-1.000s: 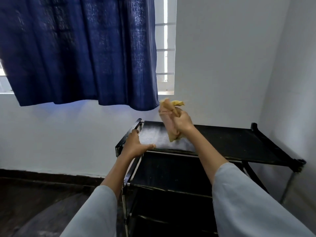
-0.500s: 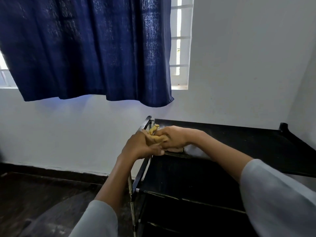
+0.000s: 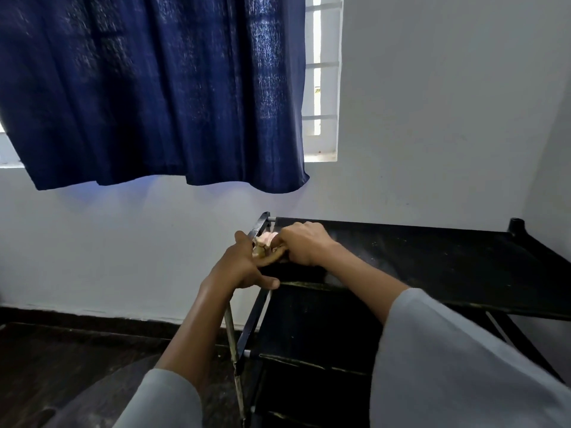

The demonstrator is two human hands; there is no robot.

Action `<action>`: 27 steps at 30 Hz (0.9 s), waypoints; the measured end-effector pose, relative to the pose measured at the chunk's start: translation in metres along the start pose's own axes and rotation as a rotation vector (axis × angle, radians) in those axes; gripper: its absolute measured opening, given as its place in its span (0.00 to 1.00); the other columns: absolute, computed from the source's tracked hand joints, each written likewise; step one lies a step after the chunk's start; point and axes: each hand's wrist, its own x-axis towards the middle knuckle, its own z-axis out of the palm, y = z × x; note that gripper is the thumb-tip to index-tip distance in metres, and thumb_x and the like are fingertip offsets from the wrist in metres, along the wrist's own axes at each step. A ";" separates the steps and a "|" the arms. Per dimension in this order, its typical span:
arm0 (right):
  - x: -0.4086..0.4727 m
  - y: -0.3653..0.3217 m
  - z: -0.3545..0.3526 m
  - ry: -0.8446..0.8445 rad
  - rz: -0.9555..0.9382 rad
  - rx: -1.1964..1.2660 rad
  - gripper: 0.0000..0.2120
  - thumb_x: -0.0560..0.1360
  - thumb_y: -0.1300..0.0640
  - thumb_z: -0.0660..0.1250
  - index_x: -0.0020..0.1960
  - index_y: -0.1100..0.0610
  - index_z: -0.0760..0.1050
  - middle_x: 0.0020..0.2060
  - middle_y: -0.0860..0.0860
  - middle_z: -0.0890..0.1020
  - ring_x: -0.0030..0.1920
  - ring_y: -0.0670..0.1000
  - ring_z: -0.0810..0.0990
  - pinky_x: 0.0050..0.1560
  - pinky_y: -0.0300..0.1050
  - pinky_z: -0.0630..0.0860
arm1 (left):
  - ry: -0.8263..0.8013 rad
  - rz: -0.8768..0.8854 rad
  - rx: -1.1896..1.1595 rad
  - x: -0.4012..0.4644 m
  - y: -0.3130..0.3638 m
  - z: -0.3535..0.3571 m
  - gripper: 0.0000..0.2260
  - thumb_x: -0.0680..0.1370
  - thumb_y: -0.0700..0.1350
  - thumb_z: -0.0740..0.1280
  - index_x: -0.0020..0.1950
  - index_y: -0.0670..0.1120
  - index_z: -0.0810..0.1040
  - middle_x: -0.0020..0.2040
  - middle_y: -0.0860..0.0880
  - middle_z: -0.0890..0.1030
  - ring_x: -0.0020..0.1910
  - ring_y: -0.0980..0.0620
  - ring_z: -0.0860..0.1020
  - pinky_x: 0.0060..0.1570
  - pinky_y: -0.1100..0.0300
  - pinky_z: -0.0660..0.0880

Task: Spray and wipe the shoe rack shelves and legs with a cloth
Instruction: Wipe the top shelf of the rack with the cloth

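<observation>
White walls are framing the scene, with a navy curtain [image 3: 148, 88] hanging at eleven o'clock over a barred window [image 3: 321, 78]; the black shoe rack [image 3: 432, 264] is standing at four o'clock against the wall; the right hand [image 3: 304, 247] is curling around a bunched yellowish cloth [image 3: 267, 242] at the top shelf's left end; the left hand [image 3: 244, 267] is gripping the rack's left side rail just beside it; grey sleeves [image 3: 448, 366] are filling the bottom edge.

Shoe rack [image 3: 432, 257] black – cloth [image 3: 266, 239] pale yellow – curtain [image 3: 154, 88] navy, wall [image 3: 432, 118] white.
</observation>
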 end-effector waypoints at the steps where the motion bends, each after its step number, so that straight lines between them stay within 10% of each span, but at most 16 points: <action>1: -0.011 0.000 -0.004 -0.027 -0.057 0.018 0.14 0.76 0.48 0.64 0.61 0.44 0.75 0.52 0.51 0.80 0.53 0.55 0.78 0.49 0.48 0.72 | 0.002 -0.031 -0.022 0.003 0.002 0.001 0.38 0.65 0.40 0.79 0.65 0.40 0.57 0.57 0.45 0.74 0.54 0.46 0.74 0.49 0.57 0.72; 9: -0.074 0.046 -0.024 -0.193 0.025 0.110 0.14 0.72 0.52 0.69 0.57 0.42 0.77 0.53 0.50 0.79 0.49 0.55 0.79 0.48 0.46 0.75 | 0.009 -0.183 0.015 0.012 0.015 0.002 0.45 0.64 0.46 0.79 0.71 0.38 0.55 0.66 0.42 0.71 0.65 0.45 0.71 0.61 0.56 0.69; 17: -0.010 0.028 -0.005 0.031 0.115 0.051 0.20 0.73 0.50 0.69 0.65 0.46 0.75 0.59 0.54 0.78 0.57 0.57 0.77 0.54 0.49 0.73 | -0.049 -0.184 0.124 0.006 0.020 -0.002 0.44 0.65 0.48 0.79 0.72 0.39 0.58 0.67 0.43 0.72 0.64 0.44 0.72 0.53 0.58 0.69; 27: -0.052 0.054 -0.013 -0.177 -0.024 0.094 0.18 0.72 0.54 0.67 0.60 0.39 0.76 0.55 0.50 0.79 0.54 0.55 0.77 0.54 0.48 0.74 | -0.271 -0.234 0.434 0.016 0.040 -0.008 0.20 0.72 0.57 0.71 0.53 0.44 0.71 0.47 0.49 0.70 0.51 0.50 0.68 0.51 0.61 0.65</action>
